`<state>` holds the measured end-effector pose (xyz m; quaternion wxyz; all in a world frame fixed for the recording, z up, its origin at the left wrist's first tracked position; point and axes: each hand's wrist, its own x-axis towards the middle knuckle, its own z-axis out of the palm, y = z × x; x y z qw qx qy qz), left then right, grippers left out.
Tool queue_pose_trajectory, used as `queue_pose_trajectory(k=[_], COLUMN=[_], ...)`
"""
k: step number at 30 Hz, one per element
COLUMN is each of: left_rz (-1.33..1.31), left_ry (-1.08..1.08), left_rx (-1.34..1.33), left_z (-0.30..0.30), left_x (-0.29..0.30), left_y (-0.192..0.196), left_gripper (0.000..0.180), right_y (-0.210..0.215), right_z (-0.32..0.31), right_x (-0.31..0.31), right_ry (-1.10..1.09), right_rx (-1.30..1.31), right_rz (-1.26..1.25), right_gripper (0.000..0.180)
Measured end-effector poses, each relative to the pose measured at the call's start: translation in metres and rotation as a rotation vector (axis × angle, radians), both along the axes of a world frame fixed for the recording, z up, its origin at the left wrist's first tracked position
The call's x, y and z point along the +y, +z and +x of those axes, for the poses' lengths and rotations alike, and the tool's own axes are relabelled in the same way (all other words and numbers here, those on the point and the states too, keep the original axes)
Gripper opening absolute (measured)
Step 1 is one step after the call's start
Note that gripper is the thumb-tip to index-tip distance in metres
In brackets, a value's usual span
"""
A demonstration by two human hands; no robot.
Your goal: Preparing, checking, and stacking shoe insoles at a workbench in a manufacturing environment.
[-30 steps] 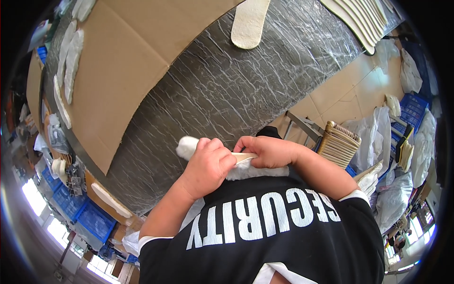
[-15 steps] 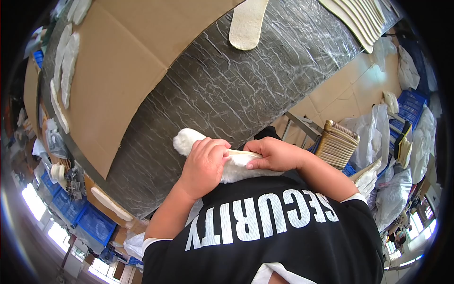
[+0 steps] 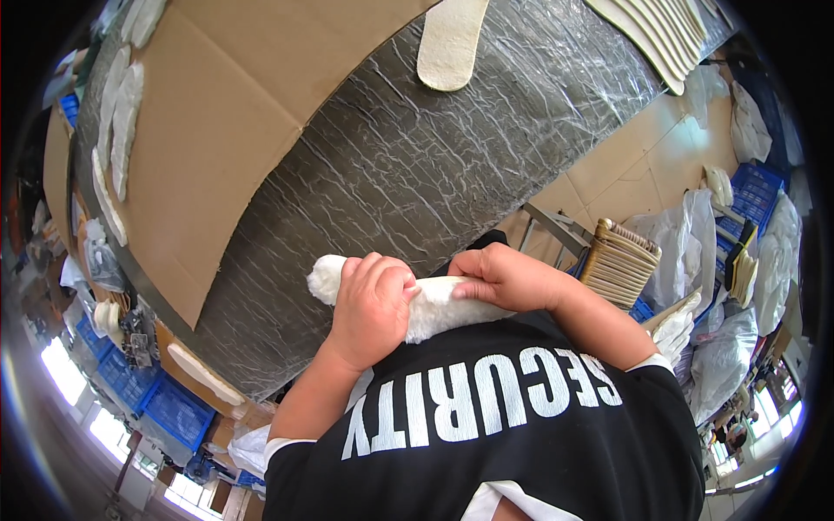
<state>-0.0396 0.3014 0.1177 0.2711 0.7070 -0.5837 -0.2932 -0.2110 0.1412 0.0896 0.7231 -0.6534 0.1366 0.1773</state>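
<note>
Both hands hold a white fleecy insole-shaped piece (image 3: 437,310) close to my chest, at the near edge of the table. My left hand (image 3: 372,306) is closed over its left part, and the rounded fluffy end (image 3: 325,280) pokes out past the fingers. The fingers of my right hand (image 3: 506,278) pinch its upper edge on the right. The piece's right end is hidden under my right hand and black shirt.
The table (image 3: 408,165) has a grey top under wrinkled clear film. A large cardboard sheet (image 3: 217,122) covers its left part. One beige insole (image 3: 450,39) lies at the far side, with a stack of insoles (image 3: 651,35) beyond. Bundled soles (image 3: 618,260), bags and blue crates (image 3: 756,187) stand at right.
My left hand has slid along and closed further over the fleecy piece, covering more of it. My right hand has shifted slightly right. The piece now sits a little lower, nearer my chest.
</note>
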Motion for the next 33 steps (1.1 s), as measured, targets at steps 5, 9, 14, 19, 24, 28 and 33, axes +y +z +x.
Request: queue_pose_trajectory(k=[5, 9, 14, 19, 24, 28, 33], left_rz=[-0.061, -0.056, -0.059, 0.04, 0.137, 0.135, 0.022], left_ry=[-0.007, 0.015, 0.015, -0.018, -0.054, -0.047, -0.038], left_rx=[-0.001, -0.004, -0.038, 0.226, 0.316, 0.267, 0.018], left_z=[-0.003, -0.009, -0.019, 0.0, 0.005, 0.003, -0.008], left_x=[-0.002, 0.0, -0.006, -0.005, -0.005, -0.007, -0.009], left_y=[0.0, 0.0, 0.002, 0.006, 0.009, 0.013, 0.019], left_gripper=[0.015, 0.017, 0.018, 0.019, 0.018, 0.016, 0.017], right_y=[-0.001, 0.005, 0.021, 0.018, 0.015, 0.015, 0.017], right_z=[0.0, 0.004, 0.017, 0.01, 0.006, 0.005, 0.003], right_x=[0.002, -0.009, 0.001, -0.001, 0.0, 0.001, 0.001], right_ry=[-0.036, 0.059, 0.064, 0.046, 0.04, 0.011, 0.021], right_rx=[0.016, 0.015, -0.072, -0.068, -0.088, -0.103, -0.078], right_rz=[-0.081, -0.143, -0.497, -0.463, -0.48, -0.499, -0.504], right_gripper=[0.022, 0.026, 0.025, 0.021, 0.02, 0.02, 0.019])
